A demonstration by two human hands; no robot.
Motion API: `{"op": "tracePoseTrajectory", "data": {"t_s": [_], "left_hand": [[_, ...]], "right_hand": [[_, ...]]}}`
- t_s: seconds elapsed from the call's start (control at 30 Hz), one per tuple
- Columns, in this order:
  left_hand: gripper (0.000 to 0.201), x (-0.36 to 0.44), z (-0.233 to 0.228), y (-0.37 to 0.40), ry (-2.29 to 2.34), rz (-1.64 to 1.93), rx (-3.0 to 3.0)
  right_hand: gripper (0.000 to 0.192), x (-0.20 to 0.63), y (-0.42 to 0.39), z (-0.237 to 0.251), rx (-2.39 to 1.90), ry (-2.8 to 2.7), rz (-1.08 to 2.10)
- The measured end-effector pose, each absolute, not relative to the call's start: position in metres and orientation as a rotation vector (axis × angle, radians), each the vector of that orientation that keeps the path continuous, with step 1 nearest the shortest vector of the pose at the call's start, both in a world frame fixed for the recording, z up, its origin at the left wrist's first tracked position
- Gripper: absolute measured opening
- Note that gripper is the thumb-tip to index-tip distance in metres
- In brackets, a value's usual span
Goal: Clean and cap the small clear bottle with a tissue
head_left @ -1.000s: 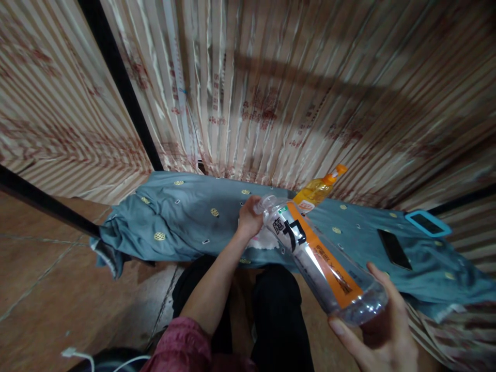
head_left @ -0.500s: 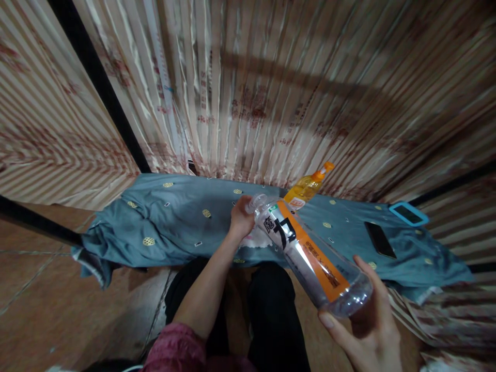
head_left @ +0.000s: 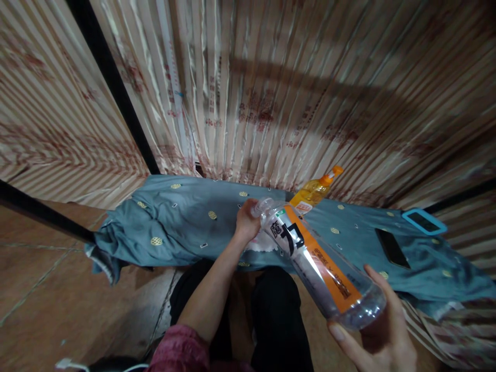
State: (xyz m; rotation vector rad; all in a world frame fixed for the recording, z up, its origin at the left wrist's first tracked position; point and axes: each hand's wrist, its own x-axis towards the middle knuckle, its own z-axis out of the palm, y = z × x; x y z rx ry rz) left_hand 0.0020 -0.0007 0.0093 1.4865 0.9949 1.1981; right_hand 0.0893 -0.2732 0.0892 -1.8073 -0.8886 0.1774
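Observation:
My right hand (head_left: 377, 330) grips the base of a clear plastic bottle (head_left: 315, 261) with an orange and white label, held tilted with its neck pointing away from me. My left hand (head_left: 247, 222) is closed around the bottle's cap end. The bottle hangs above my lap and the near edge of a blue-grey patterned cloth (head_left: 186, 222) that covers a low surface. Behind the clear bottle's neck, an orange bottle (head_left: 315, 190) with an orange cap leans on that cloth.
A black phone (head_left: 392, 248) and a device in a turquoise case (head_left: 423, 221) lie on the cloth at the right. Striped curtains (head_left: 271, 88) hang close behind. Brown tiled floor (head_left: 50, 305) lies to the left, with a white cable (head_left: 70, 364) at the bottom edge.
Both hands stay on the bottle in nearly the same pose; only the view has shifted a little.

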Motion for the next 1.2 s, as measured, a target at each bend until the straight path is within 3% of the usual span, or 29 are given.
{"op": "tracePoseTrajectory", "data": {"t_s": [0.5,1.2], "left_hand": [[0.017,0.002,0.013,-0.002,1.015,1.207,1.468],[0.023,0.005,-0.004,0.007,0.951,1.243,1.466]], "right_hand": [[0.107,0.079,-0.271,0.093,-1.764,-0.751,0.294],[0.097,0.080,-0.270,0.091,-1.770,-0.778,0.241]]}}
